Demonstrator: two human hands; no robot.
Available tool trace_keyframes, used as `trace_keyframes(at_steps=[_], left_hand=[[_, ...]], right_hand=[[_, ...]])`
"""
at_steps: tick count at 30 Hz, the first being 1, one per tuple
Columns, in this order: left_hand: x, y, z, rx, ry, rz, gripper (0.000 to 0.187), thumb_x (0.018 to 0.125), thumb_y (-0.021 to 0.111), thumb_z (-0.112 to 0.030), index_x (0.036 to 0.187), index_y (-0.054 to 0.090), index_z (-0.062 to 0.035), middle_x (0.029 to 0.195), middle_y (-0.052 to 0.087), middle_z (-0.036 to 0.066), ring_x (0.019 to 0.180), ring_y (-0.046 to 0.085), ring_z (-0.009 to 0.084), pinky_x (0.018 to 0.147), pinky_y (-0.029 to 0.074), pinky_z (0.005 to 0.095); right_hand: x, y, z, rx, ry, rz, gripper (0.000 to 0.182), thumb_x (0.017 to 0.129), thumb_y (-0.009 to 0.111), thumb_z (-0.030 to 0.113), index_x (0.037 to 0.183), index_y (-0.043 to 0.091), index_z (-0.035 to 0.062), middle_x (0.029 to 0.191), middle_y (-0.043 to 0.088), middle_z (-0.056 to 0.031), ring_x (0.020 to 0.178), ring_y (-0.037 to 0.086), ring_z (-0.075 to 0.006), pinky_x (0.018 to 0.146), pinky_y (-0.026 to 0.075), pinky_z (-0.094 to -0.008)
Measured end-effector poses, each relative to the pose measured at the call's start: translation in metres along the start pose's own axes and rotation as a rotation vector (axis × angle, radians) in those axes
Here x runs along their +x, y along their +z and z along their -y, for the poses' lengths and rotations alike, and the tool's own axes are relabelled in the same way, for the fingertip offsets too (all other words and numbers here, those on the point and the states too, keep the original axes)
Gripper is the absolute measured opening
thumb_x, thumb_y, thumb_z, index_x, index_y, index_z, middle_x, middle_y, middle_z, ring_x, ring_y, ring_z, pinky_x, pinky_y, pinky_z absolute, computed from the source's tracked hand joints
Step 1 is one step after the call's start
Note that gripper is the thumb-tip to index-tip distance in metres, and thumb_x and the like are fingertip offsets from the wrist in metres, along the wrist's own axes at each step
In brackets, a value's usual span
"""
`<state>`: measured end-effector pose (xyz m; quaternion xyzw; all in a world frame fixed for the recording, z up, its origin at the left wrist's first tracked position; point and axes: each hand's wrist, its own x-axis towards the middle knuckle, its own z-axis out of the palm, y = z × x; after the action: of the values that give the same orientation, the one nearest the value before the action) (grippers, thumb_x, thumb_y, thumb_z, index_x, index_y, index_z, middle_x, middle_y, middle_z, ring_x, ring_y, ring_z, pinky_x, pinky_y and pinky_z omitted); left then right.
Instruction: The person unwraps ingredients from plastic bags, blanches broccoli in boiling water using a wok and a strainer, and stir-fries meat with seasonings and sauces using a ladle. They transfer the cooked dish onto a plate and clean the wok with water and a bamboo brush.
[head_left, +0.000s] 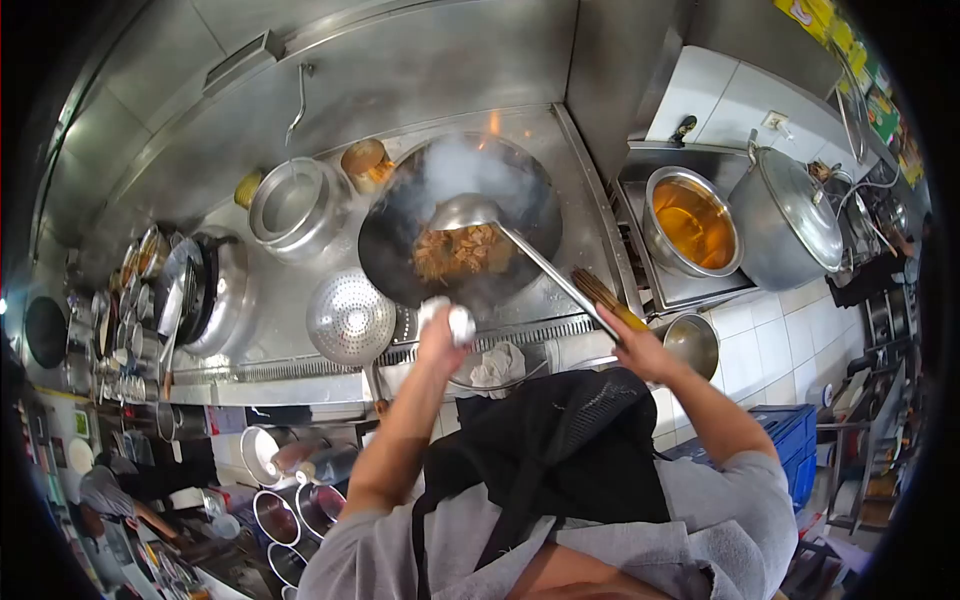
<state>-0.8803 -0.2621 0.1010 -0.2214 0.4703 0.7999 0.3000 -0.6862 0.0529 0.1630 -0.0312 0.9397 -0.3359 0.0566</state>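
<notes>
My left hand (440, 340) is closed on a white cloth (460, 325) at the near edge of a dark wok (385, 240). In my right hand (640, 350) is the long handle of a metal ladle (465, 212), whose bowl hangs over the wok. Browned pieces of food (465, 255) lie in the wok, and steam rises from its far side. A bamboo brush (605, 297) lies beside the ladle's handle, close to my right hand.
A perforated strainer (350, 318) and a metal pot (290, 210) are left of the wok. To the right stand a bowl of orange liquid (690, 225) and a lidded pot (790, 215). Another person (120, 490) is at lower left.
</notes>
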Motion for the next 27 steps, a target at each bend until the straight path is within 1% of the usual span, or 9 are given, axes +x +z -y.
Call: trace_keyframes(at_steps=[4, 6, 8, 10, 17, 20, 23, 26, 27], left_hand=[[0.020, 0.035, -0.035, -0.014, -0.088, 0.019, 0.015, 0.097, 0.051, -0.031, 0.092, 0.057, -0.0173, 0.077, 0.062, 0.000, 0.065, 0.060, 0.0170, 0.051, 0.043, 0.0312], [0.038, 0.031, -0.027, 0.017, -0.095, -0.024, 0.014, 0.096, 0.054, -0.030, 0.095, 0.058, -0.0163, 0.078, 0.062, 0.003, 0.066, 0.060, 0.0180, 0.049, 0.041, 0.0316], [0.073, 0.017, -0.008, 0.047, -0.056, -0.031, 0.015, 0.094, 0.056, -0.031, 0.096, 0.058, -0.0162, 0.078, 0.062, 0.002, 0.066, 0.060, 0.0181, 0.048, 0.041, 0.0318], [0.101, 0.011, 0.008, 0.066, -0.028, 0.016, 0.017, 0.092, 0.059, -0.033, 0.098, 0.058, -0.0171, 0.078, 0.063, 0.000, 0.066, 0.061, 0.0178, 0.046, 0.040, 0.0322], [0.098, 0.013, 0.016, 0.075, -0.123, 0.129, 0.046, 0.091, 0.055, -0.062, 0.093, 0.059, -0.0163, 0.079, 0.064, 0.003, 0.067, 0.062, 0.0198, 0.053, 0.046, 0.0350], [0.088, 0.020, 0.010, 0.090, -0.141, 0.076, 0.055, 0.087, 0.055, -0.069, 0.097, 0.059, -0.0150, 0.081, 0.065, 0.006, 0.069, 0.063, 0.0212, 0.056, 0.048, 0.0356], [0.096, 0.024, 0.009, 0.143, -0.147, 0.045, 0.053, 0.086, 0.058, -0.067, 0.099, 0.059, -0.0157, 0.084, 0.067, 0.006, 0.070, 0.064, 0.0213, 0.056, 0.048, 0.0360], [0.108, 0.019, 0.011, 0.146, -0.175, 0.100, 0.030, 0.089, 0.064, -0.043, 0.102, 0.060, -0.0171, 0.084, 0.069, 0.008, 0.069, 0.066, 0.0235, 0.055, 0.048, 0.0373], [0.129, 0.011, 0.021, 0.075, -0.146, 0.109, 0.025, 0.089, 0.063, -0.039, 0.100, 0.060, -0.0167, 0.082, 0.069, 0.007, 0.071, 0.067, 0.0238, 0.054, 0.048, 0.0387]], right_hand=[[-0.023, 0.043, -0.035, 0.341, 0.229, 0.033, 0.088, 0.087, 0.060, 0.000, 0.157, 0.014, 0.0263, 0.141, 0.050, -0.0223, 0.123, 0.056, -0.0297, 0.103, 0.042, -0.0328], [-0.027, 0.057, -0.033, 0.373, 0.179, -0.223, 0.085, 0.086, 0.058, -0.004, 0.156, 0.019, 0.0255, 0.144, 0.048, -0.0181, 0.125, 0.053, -0.0275, 0.106, 0.037, -0.0295], [-0.040, 0.031, 0.003, 0.598, 0.492, -0.244, 0.086, 0.088, 0.053, -0.004, 0.157, 0.014, 0.0270, 0.097, 0.063, -0.0104, 0.080, 0.062, -0.0196, 0.073, 0.050, -0.0303], [-0.053, 0.010, 0.012, 0.714, 0.494, -0.428, 0.086, 0.089, 0.050, -0.001, 0.158, 0.006, 0.0284, 0.060, 0.044, 0.0029, 0.045, 0.043, -0.0091, 0.043, 0.038, -0.0280], [-0.099, -0.054, -0.016, 0.365, 0.772, -0.644, 0.084, 0.086, 0.052, 0.002, 0.158, 0.012, 0.0224, 0.072, 0.055, -0.0075, 0.050, 0.053, -0.0154, 0.048, 0.047, -0.0338], [-0.100, -0.060, -0.019, 0.698, 0.788, -0.623, 0.084, 0.085, 0.051, 0.002, 0.157, 0.014, 0.0228, 0.075, 0.057, -0.0116, 0.052, 0.055, -0.0171, 0.049, 0.049, -0.0352], [-0.098, -0.038, -0.021, 0.386, 0.833, -0.619, 0.085, 0.084, 0.050, 0.000, 0.157, 0.013, 0.0229, 0.081, 0.061, -0.0172, 0.056, 0.059, -0.0242, 0.057, 0.051, -0.0402], [-0.100, -0.025, -0.039, -0.015, 0.557, -0.684, 0.084, 0.084, 0.051, 0.002, 0.157, 0.015, 0.0233, 0.085, 0.065, -0.0253, 0.069, 0.063, -0.0377, 0.072, 0.051, -0.0455], [-0.094, -0.029, -0.019, 0.031, 0.574, -0.621, 0.084, 0.084, 0.051, 0.002, 0.157, 0.015, 0.0234, 0.081, 0.064, -0.0238, 0.067, 0.063, -0.0354, 0.070, 0.051, -0.0442]])
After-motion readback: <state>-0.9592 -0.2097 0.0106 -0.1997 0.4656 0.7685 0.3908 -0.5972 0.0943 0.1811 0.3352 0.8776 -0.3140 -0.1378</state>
